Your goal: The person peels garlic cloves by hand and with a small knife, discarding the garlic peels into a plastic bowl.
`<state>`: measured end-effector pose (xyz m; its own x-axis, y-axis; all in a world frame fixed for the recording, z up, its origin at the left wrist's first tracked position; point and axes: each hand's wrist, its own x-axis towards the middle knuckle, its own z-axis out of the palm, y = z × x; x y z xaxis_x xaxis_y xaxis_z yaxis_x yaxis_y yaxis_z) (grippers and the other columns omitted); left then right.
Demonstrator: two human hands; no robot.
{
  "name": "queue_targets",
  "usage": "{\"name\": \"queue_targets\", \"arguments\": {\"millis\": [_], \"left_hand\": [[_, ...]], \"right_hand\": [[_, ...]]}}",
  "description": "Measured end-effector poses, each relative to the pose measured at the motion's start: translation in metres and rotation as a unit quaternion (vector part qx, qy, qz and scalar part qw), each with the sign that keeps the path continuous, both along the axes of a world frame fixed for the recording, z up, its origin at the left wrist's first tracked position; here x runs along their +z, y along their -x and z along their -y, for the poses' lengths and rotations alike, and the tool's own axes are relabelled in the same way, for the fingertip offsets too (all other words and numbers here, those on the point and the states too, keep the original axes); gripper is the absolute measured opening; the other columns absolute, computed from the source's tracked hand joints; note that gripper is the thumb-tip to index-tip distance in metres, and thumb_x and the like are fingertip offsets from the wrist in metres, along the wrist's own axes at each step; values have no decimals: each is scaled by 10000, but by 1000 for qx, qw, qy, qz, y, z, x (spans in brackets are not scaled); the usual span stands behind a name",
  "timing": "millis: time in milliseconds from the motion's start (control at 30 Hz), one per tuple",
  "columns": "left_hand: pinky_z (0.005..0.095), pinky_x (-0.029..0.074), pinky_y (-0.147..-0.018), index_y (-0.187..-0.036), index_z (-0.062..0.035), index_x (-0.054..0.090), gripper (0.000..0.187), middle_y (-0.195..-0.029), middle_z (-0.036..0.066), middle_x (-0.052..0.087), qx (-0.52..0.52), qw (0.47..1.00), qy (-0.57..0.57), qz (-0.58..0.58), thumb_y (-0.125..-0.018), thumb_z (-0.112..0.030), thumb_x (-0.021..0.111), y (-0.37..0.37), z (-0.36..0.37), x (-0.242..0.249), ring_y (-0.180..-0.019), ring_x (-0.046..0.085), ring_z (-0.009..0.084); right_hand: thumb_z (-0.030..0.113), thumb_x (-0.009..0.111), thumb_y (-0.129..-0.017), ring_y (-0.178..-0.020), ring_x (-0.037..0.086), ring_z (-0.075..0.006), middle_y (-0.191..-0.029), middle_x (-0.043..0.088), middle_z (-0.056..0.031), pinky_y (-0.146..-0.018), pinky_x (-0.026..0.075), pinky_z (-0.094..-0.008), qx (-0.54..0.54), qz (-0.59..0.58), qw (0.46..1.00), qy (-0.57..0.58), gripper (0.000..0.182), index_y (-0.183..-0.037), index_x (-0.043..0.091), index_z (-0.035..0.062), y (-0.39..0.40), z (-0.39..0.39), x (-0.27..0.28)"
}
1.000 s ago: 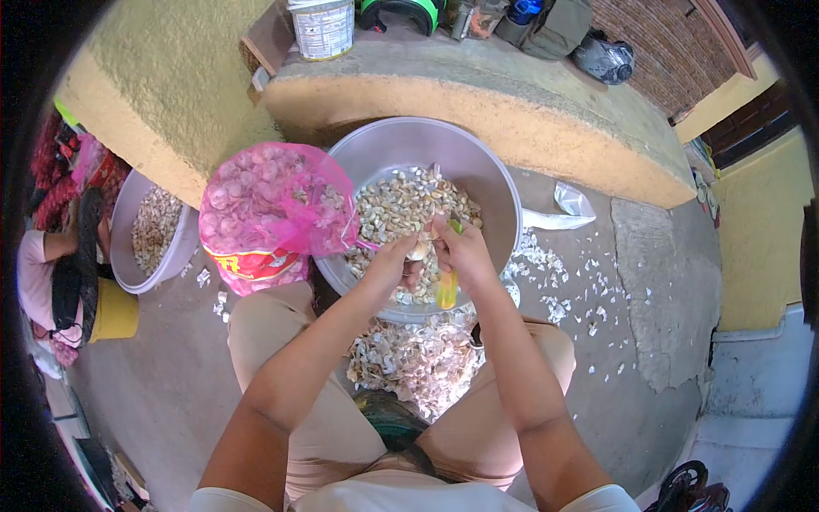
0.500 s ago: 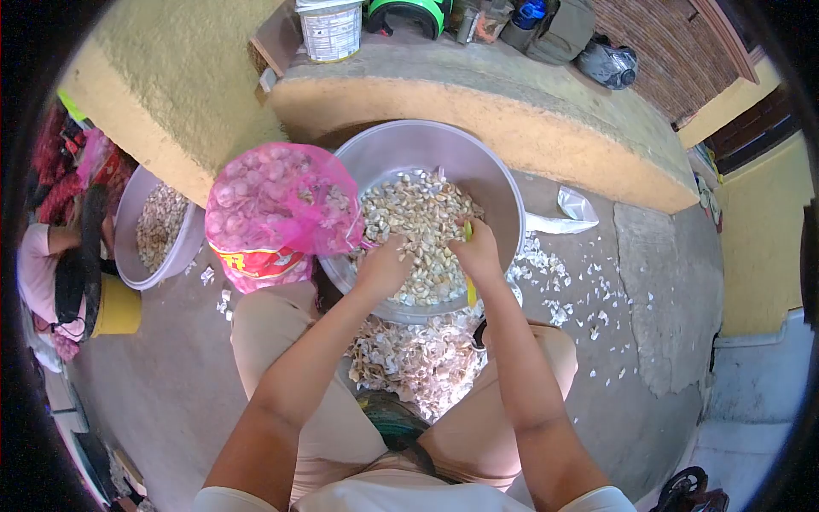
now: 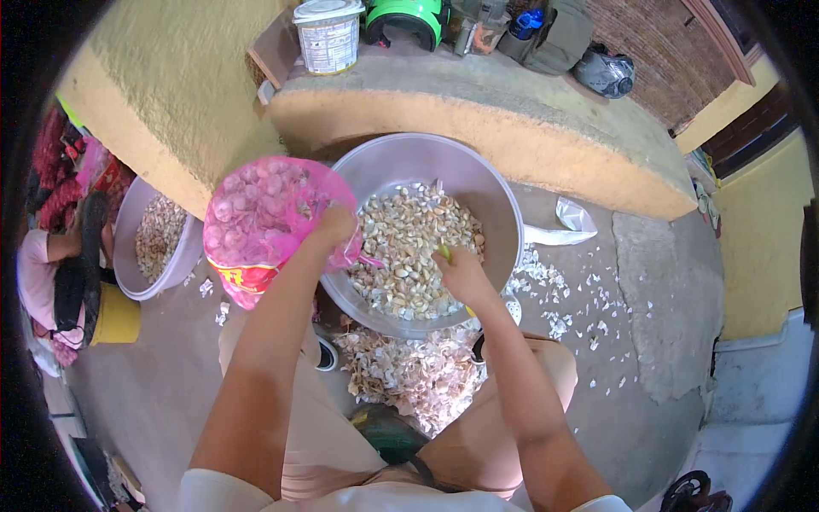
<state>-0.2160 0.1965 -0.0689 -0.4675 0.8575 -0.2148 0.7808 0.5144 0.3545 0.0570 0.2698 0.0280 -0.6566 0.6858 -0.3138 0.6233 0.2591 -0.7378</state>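
A pink mesh bag (image 3: 256, 209) full of garlic bulbs stands left of a large grey basin (image 3: 426, 147). Peeled garlic cloves (image 3: 409, 247) cover the basin's bottom. My left hand (image 3: 334, 227) reaches to the bag's open right side; its fingertips are hidden among the mesh and bulbs. Over the right part of the cloves, my right hand (image 3: 462, 277) is closed round a thin yellow-green knife, whose tip shows above the fingers. Below the basin, a heap of garlic skins (image 3: 414, 371) lies between my legs.
At the left sits another person (image 3: 43, 273) beside a second basin (image 3: 183, 243) of garlic and a yellow bucket (image 3: 119, 314). Behind my basin runs a raised ledge (image 3: 478, 119) with a white bucket (image 3: 329, 43) and a green helmet (image 3: 405, 21). Skin scraps litter the floor at the right.
My left hand has moved from above the cloves up and left to the pink bag. My right hand has shifted slightly left and down, still holding the knife.
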Motion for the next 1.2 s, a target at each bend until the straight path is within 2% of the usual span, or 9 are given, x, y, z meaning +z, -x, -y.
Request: {"name": "queue_targets", "arguments": {"millis": [33, 100, 167, 333, 533, 733, 933, 1067, 1200], "left_hand": [[407, 439, -724, -903, -25, 602, 297, -956, 212, 572, -14, 999, 6, -31, -751, -234, 456, 5, -1, 5, -887, 572, 283], [464, 412, -777, -932, -40, 600, 316, -993, 206, 562, 69, 986, 107, -108, -752, -244, 441, 11, 10, 28, -907, 562, 308], [508, 369, -822, -943, -52, 602, 333, -1010, 198, 558, 114, 976, 77, -170, -755, -279, 446, 34, 23, 19, -935, 541, 345], [493, 336, -866, -968, -44, 592, 313, -1055, 187, 539, 189, 973, 61, -120, -767, -247, 464, 125, 45, 0, -1003, 495, 358], [470, 353, -862, -1016, -33, 570, 327, -1126, 155, 498, 284, 934, 86, -198, -771, -229, 475, 95, 41, 26, -1025, 472, 362], [415, 387, -857, -974, -31, 596, 341, -1050, 177, 550, 222, 965, 106, -92, -778, -281, 471, 120, 31, 9, -980, 525, 322], [379, 401, -855, -976, -14, 593, 415, -1046, 183, 548, 162, 968, 142, -127, -781, -344, 434, 115, 19, 21, -987, 527, 311], [381, 381, -879, -997, -11, 584, 434, -1072, 178, 537, 193, 963, 139, -126, -772, -350, 432, 115, 17, 28, -1012, 510, 316], [375, 373, -891, -1018, -10, 573, 454, -1102, 166, 526, 209, 959, 147, -122, -763, -365, 452, 149, 17, -12, -1037, 500, 301]], "right_hand": [[230, 452, -821, -723, 528, -402, -739, 541, -254, -670, 405, -450, 47, 4, 994, -99, 287, -790, 549, -38, 0, 1, 0], [228, 450, -822, -723, 526, -403, -738, 539, -253, -667, 403, -452, 46, -1, 995, -94, 283, -784, 545, -36, -1, 3, 4], [220, 448, -822, -772, 519, -394, -790, 532, -255, -686, 400, -447, 57, 15, 997, -48, 278, -780, 534, -41, 2, 3, 23], [210, 450, -820, -754, 521, -393, -806, 540, -247, -686, 404, -449, 90, 11, 993, -72, 271, -803, 521, -52, 5, 5, 21], [197, 451, -812, -762, 529, -386, -797, 545, -241, -701, 411, -443, 112, 26, 990, -86, 242, -825, 513, -36, 7, 13, 23], [189, 458, -799, -773, 530, -380, -801, 549, -232, -700, 410, -443, 144, -1, 984, -100, 223, -829, 515, -24, 7, 11, 7], [178, 460, -794, -793, 527, -373, -827, 550, -225, -716, 407, -438, 148, -6, 985, -85, 217, -837, 516, -27, 8, 13, 13], [175, 465, -791, -816, 526, -362, -856, 548, -224, -726, 406, -432, 158, 1, 984, -85, 214, -845, 517, -25, 8, 12, 14], [175, 469, -790, -819, 522, -357, -859, 543, -219, -727, 405, -428, 166, -9, 983, -81, 217, -850, 515, -28, 4, 14, 17]]}}
